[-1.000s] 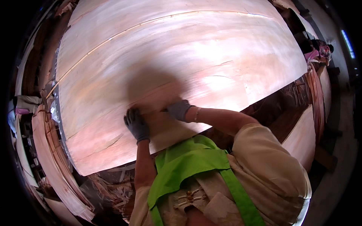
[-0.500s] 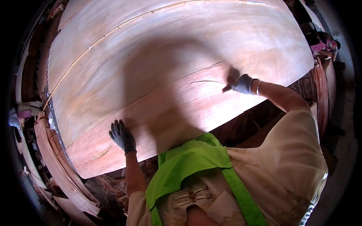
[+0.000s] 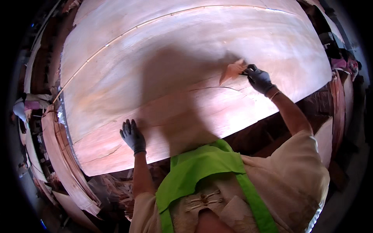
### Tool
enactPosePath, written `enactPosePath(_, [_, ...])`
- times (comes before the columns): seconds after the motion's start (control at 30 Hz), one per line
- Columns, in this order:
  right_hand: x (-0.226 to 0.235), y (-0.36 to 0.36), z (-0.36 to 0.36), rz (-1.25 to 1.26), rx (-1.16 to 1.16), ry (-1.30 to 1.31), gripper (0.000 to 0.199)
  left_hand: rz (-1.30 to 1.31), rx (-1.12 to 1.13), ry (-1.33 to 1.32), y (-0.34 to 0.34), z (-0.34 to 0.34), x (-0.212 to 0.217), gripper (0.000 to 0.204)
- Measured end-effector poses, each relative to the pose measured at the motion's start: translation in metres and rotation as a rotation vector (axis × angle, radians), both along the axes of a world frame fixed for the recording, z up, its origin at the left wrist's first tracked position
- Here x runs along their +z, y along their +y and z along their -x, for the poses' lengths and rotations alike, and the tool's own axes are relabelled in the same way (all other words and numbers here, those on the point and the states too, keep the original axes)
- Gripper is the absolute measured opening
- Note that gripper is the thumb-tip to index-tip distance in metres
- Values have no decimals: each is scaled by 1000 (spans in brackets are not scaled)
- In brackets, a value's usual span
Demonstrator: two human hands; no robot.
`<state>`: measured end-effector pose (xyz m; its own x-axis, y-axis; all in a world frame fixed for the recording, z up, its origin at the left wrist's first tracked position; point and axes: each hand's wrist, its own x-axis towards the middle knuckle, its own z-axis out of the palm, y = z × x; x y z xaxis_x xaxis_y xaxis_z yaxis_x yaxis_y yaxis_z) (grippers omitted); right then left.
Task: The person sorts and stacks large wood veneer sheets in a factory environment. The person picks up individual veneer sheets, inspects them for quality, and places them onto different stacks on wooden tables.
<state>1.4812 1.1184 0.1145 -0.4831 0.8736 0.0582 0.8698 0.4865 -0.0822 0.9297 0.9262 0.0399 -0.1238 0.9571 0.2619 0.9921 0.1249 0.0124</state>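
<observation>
A wide sheet of pale pinkish wood veneer spreads before me, with long cracks in its near strip. My left hand, in a grey glove, lies open on that near strip, fingers stretched out. In my gloved right hand, the fingers are closed on a small torn scrap of orange-brown veneer. The scrap sticks out to the left of the fingers, above the sheet. A curved dark crack runs just below it. Whether a small tool is also in the right hand, I cannot tell.
A thin, light strip crosses the far part of the sheet. Stacked long veneer pieces stand along the left side. Broken wood scraps lie below the near edge. Pink cloth hangs at the right.
My right hand has moved slightly up and right, and the veneer scrap now shows clearly in its fingers. The left hand stays flat on the sheet. The whole view has shifted a little.
</observation>
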Motion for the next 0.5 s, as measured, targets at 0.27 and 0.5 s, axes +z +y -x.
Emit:
enactPosePath(0.27, [-43,30,57,22,35,35,37,17,6,-39,0,-2,7,47])
enactPosePath(0.5, [-48,16,103,-3,44,26,52,-16,3,-58,-7,0,2,45])
